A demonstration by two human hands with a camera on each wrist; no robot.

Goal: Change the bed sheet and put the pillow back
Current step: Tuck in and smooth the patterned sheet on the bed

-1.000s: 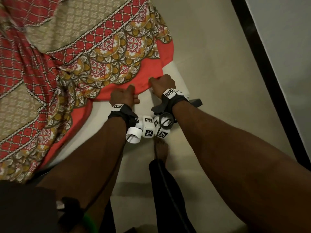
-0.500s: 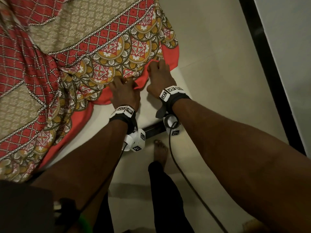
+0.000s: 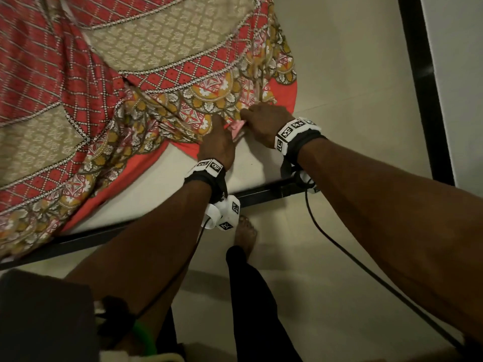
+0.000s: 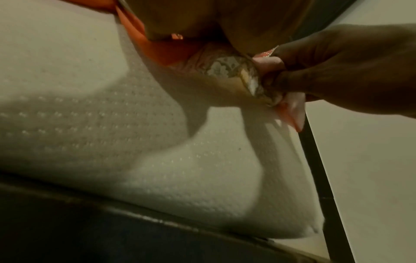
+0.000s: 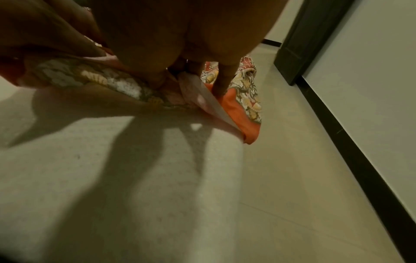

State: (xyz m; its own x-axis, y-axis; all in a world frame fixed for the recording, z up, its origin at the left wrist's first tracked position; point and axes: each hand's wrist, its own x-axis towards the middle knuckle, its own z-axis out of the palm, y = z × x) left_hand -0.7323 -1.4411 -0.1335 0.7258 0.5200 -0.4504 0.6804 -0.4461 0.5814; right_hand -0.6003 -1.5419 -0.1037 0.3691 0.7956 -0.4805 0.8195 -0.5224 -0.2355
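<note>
Two hands, left hand (image 3: 218, 145) and right hand (image 3: 265, 124), on unlabelled bed sheet (image 3: 156, 74).

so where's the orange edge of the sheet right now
In the head view the bed sheet has its orange edge bunched at the mattress corner, right of centre, gripped between the left hand and the right hand.

Black wrist straps (image 3: 206, 176) carry white coded cameras (image 3: 226, 210) with black cables (image 3: 339, 246).
</note>
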